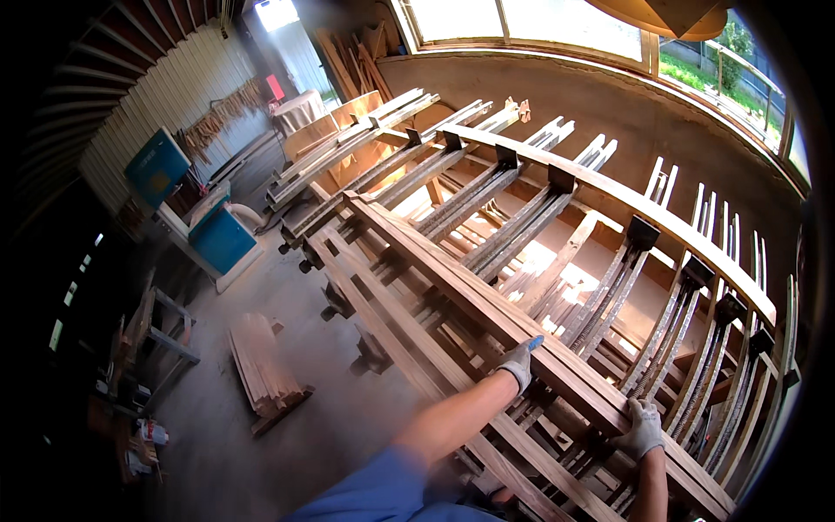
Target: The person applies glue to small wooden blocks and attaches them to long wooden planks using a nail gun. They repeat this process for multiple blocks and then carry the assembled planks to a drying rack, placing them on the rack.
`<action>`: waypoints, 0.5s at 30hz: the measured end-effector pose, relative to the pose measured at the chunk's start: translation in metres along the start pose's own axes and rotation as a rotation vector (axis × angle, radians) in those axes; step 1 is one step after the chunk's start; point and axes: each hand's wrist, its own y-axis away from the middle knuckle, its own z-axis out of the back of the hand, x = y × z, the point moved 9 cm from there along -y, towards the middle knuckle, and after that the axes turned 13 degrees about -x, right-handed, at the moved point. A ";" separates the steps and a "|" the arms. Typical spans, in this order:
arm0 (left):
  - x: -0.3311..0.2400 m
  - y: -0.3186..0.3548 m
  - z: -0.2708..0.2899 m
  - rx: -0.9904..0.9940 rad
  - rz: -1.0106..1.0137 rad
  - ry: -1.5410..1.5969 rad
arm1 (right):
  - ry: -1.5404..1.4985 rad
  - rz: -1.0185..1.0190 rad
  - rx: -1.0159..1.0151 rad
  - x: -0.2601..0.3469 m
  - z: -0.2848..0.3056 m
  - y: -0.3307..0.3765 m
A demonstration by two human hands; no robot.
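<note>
Long wooden strips [452,274] lie side by side across a row of metal bar clamps [522,224], running from upper left to lower right. My left hand [519,364], in a pale glove, grips the near edge of these strips around their middle. A small blue patch shows at its fingertips; I cannot tell whether it belongs to the glove. Farther right, my right hand [642,428], also gloved, is closed over the strips, its fingers bent across the top. Some fingers of both hands are hidden. Nearer me, more wooden strips [383,317] lie parallel to the first ones.
A curved pale beam [609,183] with dark metal brackets spans the clamps' far side. Clamp ends [372,352] stick out over the floor on the left. A stack of boards [261,364] lies there, with a blue machine [224,239] beyond. Windows line the far wall.
</note>
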 end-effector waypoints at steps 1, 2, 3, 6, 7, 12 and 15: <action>0.002 -0.010 0.013 -0.040 -0.015 -0.021 | 0.030 0.018 -0.027 0.017 0.001 0.009; 0.004 -0.019 0.019 -0.062 -0.024 -0.051 | 0.070 0.025 -0.067 0.025 0.004 0.015; 0.009 -0.018 0.020 -0.051 -0.023 -0.082 | 0.086 0.180 -0.232 0.025 -0.005 0.028; 0.012 0.004 0.032 -0.105 -0.031 -0.187 | 0.167 0.353 -0.392 0.039 -0.020 0.057; 0.015 0.023 0.031 -0.162 -0.034 -0.243 | 0.148 0.303 -0.379 0.031 -0.023 0.063; 0.023 0.056 0.052 -0.034 -0.117 -0.325 | -0.099 0.143 -0.242 0.000 -0.031 0.081; 0.041 0.056 0.058 0.074 -0.155 -0.303 | -0.131 0.196 -0.253 0.011 -0.010 0.095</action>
